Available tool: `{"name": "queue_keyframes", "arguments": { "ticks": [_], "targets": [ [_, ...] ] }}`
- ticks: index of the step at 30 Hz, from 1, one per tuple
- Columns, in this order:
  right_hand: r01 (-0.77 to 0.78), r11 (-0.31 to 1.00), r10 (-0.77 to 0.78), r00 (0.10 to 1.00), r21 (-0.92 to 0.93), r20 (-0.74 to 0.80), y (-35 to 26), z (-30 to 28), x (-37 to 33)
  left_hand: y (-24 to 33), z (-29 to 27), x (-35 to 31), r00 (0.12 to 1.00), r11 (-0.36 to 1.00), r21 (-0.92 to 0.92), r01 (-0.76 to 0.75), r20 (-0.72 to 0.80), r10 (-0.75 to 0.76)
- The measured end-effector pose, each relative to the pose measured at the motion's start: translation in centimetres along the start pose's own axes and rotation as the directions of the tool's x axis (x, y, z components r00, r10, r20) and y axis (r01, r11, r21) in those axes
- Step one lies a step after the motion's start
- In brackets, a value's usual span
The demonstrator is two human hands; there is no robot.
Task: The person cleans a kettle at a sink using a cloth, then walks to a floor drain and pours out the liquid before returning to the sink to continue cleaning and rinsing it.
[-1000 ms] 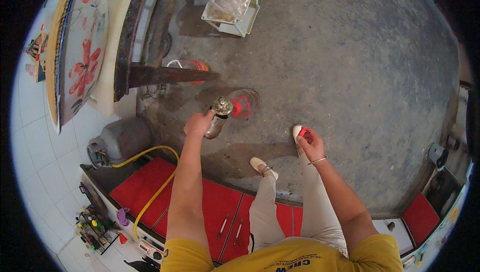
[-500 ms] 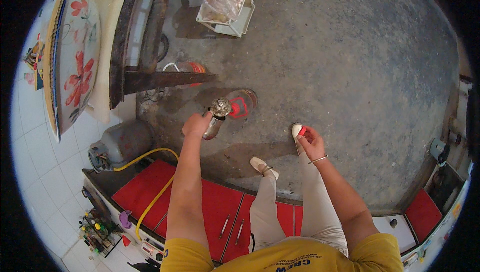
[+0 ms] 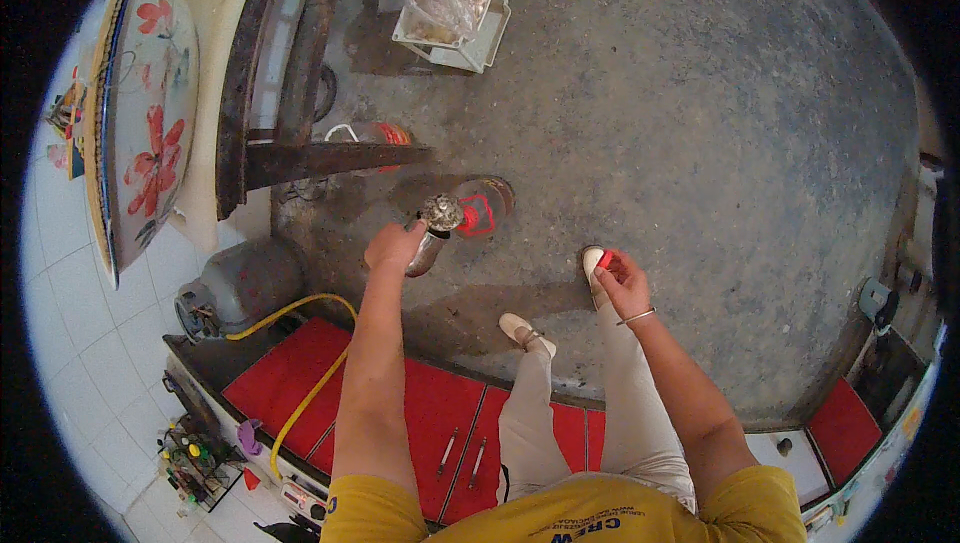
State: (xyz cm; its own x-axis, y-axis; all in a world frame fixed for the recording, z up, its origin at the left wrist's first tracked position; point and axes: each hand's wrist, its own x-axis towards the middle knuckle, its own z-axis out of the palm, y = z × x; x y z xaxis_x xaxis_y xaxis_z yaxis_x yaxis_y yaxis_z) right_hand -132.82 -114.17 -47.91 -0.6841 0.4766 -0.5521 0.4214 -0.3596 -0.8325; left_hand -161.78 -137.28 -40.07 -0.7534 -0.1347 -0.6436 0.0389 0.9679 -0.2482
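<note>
My left hand (image 3: pixel 393 246) is closed round the dark handle of a shiny metal jug (image 3: pixel 424 257). The jug's round, speckled top (image 3: pixel 441 212) faces up. Just beyond it, a large clear plastic bottle (image 3: pixel 500 199) with a red carry handle (image 3: pixel 483 213) is on the concrete floor. The jug overlaps the bottle's near side, and I cannot tell whether they touch. Over my right shoe, my right hand (image 3: pixel 625 286) pinches a small red cap (image 3: pixel 604 259) between thumb and fingers.
A dark wooden table frame (image 3: pixel 330 161) juts in from the left, with another red-labelled bottle (image 3: pixel 395 133) beside it. A grey gas cylinder (image 3: pixel 250 283) with a yellow hose stands near red cabinets (image 3: pixel 430 423). Farther off is a white rack (image 3: pixel 485 48) holding a plastic bag.
</note>
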Motion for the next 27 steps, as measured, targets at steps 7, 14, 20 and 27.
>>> {"name": "queue_keyframes", "arguments": {
  "ticks": [7,14,20,27],
  "targets": [
    [0.000,1.000,0.000,1.000,0.001,-0.006,0.4,-0.1,-0.1,0.2,0.0,-0.4,1.000,1.000,0.002,0.000,-0.002,0.000],
    [0.019,1.000,-0.019,1.000,0.003,-0.015,1.1,-0.3,-0.1,0.5,0.0,-0.5,1.000,1.000,0.017,-0.007,-0.028,0.007],
    [0.021,1.000,-0.021,0.999,0.014,-0.029,1.5,-0.6,-0.3,0.9,0.0,-0.7,1.000,1.000,0.023,-0.008,-0.026,0.009],
    [0.024,1.000,-0.023,0.999,0.017,-0.040,1.5,-1.0,-0.5,1.4,-0.4,-1.2,0.999,0.999,0.022,-0.026,-0.034,0.026]
  ]
}}
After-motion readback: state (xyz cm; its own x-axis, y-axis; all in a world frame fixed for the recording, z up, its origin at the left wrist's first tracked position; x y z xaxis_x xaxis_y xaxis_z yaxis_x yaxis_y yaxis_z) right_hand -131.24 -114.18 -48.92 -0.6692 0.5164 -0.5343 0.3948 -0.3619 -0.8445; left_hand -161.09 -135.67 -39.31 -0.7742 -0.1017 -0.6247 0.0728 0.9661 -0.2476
